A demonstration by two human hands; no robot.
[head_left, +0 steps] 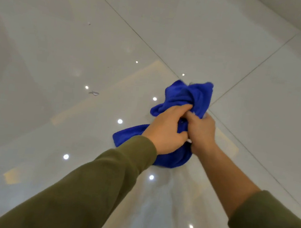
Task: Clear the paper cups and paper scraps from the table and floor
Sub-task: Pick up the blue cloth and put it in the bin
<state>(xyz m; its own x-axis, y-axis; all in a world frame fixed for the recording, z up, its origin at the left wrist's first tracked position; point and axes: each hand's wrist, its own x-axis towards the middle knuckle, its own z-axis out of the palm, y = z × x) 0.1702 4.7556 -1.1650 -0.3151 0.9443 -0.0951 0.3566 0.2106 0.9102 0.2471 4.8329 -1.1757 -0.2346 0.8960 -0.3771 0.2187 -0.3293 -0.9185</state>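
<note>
The one paper scrap (94, 93) I can make out is a small pale curl on the floor (50, 46), at about 9 o'clock from my hands and well apart from them. Its long axis runs roughly along the 9-to-3 line, tipped a little, and it is too small to say which end leads. A darker speck (89, 23) lies farther out toward 10 o'clock; I cannot tell whether it is paper. No cups are in view. Closer in, the blue cloth (185, 95) is bunched between both hands above the tiles, its long axis running from 7 o'clock up to 1 o'clock, with one loose end flaring at the top and the other hanging below my wrists. My left hand (166, 132) has its fingers curled tight round the middle of the bundle, and my right hand (201, 132) clutches it just beside, the two hands touching. A white fleck shows between them; whether it is paper or a fingernail I cannot say. I judge that I am wadding the cloth up, perhaps with scraps inside. To do that well I would turn the folds inward so nothing drops out, then free one hand toward 9 o'clock and pinch the curl flat against the glossy tile, since it looks light enough to skid.
</note>
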